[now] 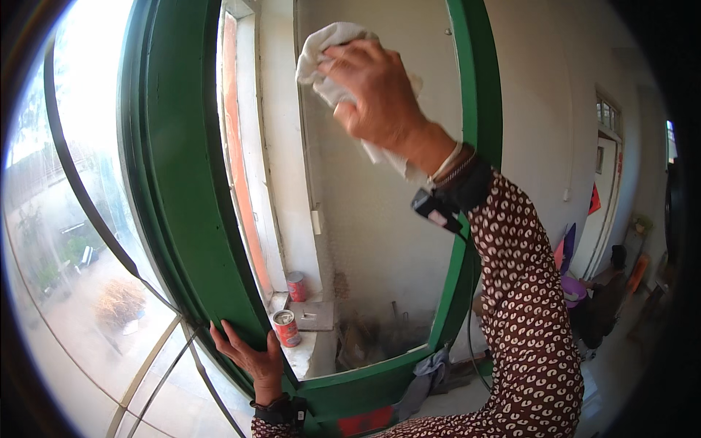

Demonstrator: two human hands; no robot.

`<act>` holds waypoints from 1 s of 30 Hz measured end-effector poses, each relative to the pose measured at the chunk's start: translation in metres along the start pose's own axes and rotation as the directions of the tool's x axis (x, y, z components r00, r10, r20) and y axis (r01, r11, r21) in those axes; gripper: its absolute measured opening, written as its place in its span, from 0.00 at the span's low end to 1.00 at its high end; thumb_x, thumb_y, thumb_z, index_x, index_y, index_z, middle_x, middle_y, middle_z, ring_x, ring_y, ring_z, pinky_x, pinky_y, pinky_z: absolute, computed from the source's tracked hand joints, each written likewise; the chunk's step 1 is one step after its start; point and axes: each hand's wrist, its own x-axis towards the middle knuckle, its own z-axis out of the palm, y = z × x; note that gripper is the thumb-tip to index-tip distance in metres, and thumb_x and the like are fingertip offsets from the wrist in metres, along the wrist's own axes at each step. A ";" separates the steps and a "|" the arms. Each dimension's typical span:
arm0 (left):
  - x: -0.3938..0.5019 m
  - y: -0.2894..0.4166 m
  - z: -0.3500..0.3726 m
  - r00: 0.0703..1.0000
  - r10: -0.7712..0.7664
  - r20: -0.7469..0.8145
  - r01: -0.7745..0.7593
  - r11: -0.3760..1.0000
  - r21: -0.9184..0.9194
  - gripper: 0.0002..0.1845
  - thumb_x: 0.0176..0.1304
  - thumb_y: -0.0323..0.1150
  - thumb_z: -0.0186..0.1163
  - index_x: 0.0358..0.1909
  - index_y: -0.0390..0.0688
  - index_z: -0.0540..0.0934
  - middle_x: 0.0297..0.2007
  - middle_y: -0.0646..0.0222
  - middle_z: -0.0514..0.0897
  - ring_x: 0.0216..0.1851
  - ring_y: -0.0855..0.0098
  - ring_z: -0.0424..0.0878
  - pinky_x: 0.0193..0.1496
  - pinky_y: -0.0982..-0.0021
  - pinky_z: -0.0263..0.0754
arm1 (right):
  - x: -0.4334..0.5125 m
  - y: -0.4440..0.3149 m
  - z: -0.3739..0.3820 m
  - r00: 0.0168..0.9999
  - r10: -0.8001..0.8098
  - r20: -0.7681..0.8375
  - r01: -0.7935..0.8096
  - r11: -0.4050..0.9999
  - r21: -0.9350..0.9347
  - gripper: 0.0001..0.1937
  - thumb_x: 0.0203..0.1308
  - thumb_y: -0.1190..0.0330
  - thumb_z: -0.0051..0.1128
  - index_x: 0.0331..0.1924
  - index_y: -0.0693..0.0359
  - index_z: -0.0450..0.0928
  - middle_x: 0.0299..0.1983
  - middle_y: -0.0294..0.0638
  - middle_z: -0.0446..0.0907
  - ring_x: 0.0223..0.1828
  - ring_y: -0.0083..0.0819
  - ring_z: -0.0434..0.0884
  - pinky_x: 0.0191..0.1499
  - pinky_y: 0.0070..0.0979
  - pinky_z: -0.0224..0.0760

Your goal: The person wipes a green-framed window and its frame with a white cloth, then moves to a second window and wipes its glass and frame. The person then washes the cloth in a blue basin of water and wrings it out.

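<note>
My right hand (pixel 378 98) is raised at the upper middle of the view and presses a crumpled whitish cloth (pixel 328 44) to the glass pane (pixel 383 235) of a green-framed window sash (pixel 482 82). Part of the cloth hangs below the palm. Low on the left, my left hand (pixel 252 356) rests with spread fingers on the green wooden window frame (pixel 181 164). A black band with a small device and a cable (pixel 438 211) is on the right wrist.
Two red tins (pixel 287 328) are seen near the sill. A grey rag (pixel 432 367) hangs at the sash's lower corner. Metal bars (pixel 87 202) cross the window at left. A person (pixel 605 298) sits at far right near a purple basin (pixel 572 290).
</note>
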 end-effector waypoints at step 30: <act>-0.009 -0.008 0.009 1.000 0.011 -0.015 -0.010 0.997 0.070 0.51 0.60 0.33 0.67 0.84 0.41 0.55 0.81 0.41 0.52 0.81 0.38 0.53 0.81 0.38 0.51 | -0.049 0.104 -0.050 0.966 0.169 -0.195 -0.195 0.973 -0.121 0.19 0.56 0.68 0.60 0.51 0.65 0.83 0.55 0.51 0.85 0.61 0.48 0.80 0.68 0.45 0.68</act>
